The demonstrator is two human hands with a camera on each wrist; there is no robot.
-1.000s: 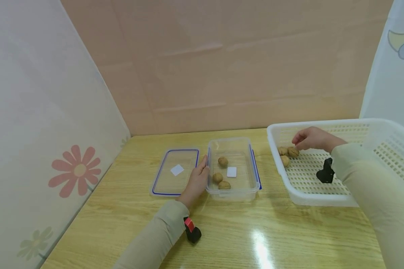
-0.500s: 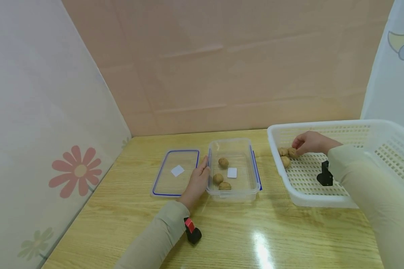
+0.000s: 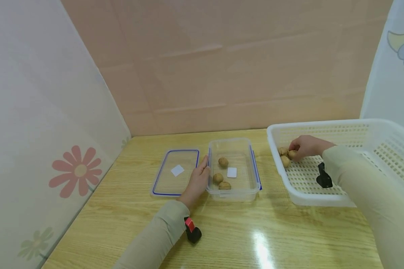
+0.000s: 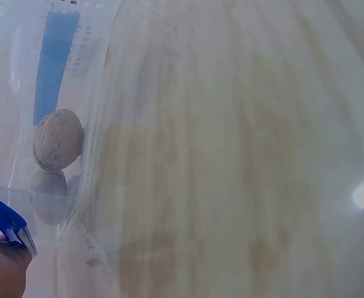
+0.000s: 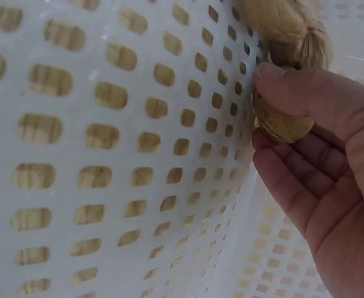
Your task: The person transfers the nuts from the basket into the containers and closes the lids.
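A clear plastic container (image 3: 254,175) stands mid-table with three walnuts inside (image 3: 223,161) (image 3: 217,178) (image 3: 224,185). My left hand (image 3: 198,179) rests with straight fingers against its left wall. Through that wall, the left wrist view shows one walnut (image 4: 57,138) and a blue clip (image 4: 8,223). At the right stands a white perforated basket (image 3: 272,134) holding a small cluster of walnuts (image 3: 282,151) in its near-left corner. My right hand (image 3: 304,146) reaches into that corner. Its thumb and fingers pinch one walnut (image 5: 284,127) against the basket floor (image 5: 107,155), with another walnut (image 5: 281,25) just behind.
The container's blue-rimmed lid (image 3: 175,172) lies flat on the wooden table (image 3: 239,231), left of my left hand. Panels close off the back and left. The basket's tall walls surround my right hand. Black wrist cameras (image 3: 192,233) (image 3: 323,179) hang under both sleeves.
My right hand has slid a little left and down onto the walnut cluster and closed round one nut. The left hand and container have not moved.
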